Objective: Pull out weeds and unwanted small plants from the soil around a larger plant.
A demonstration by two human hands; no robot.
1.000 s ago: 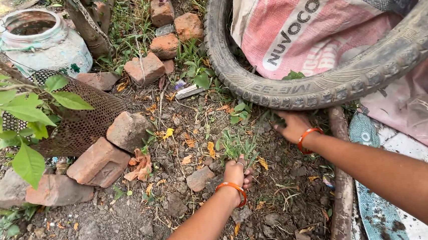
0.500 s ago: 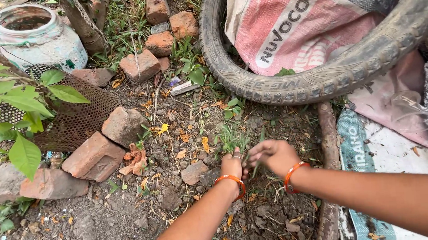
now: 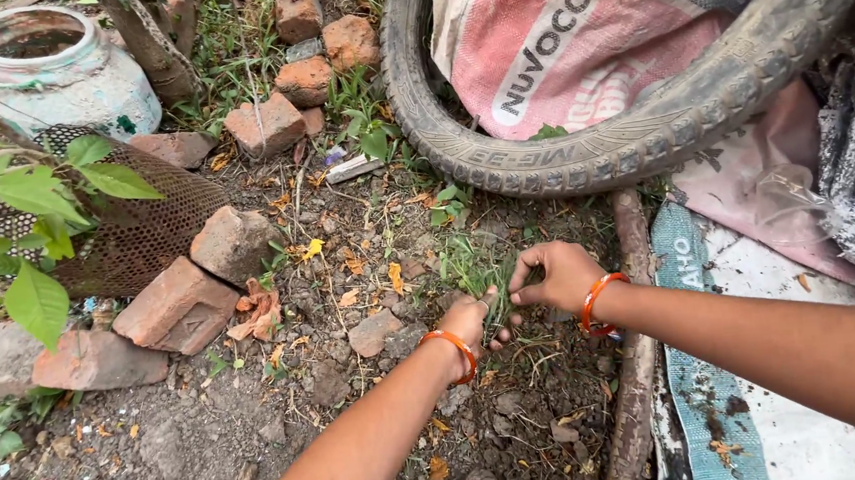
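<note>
A small tuft of green grass (image 3: 471, 265) grows out of the dry, crumbly soil (image 3: 260, 432) below an old tyre. My left hand (image 3: 469, 319), with an orange bangle on the wrist, is closed around the base of the tuft. My right hand (image 3: 554, 275), also wearing an orange bangle, pinches thin grass blades just right of the left hand. Both hands nearly touch over the same clump. The fingertips are partly hidden by the grass.
A worn tyre (image 3: 582, 154) leans over a pink and white sack (image 3: 574, 39). Broken bricks (image 3: 176, 306) line the left, beside a mesh guard (image 3: 137, 240) around a leafy sapling. A pale jar (image 3: 65, 70) stands at the far left. A stick (image 3: 636, 356) and woven sacks (image 3: 746, 348) lie right.
My right hand came back from the tyre's edge to the grass tuft and now pinches blades beside my left hand. The view has drifted slightly.
</note>
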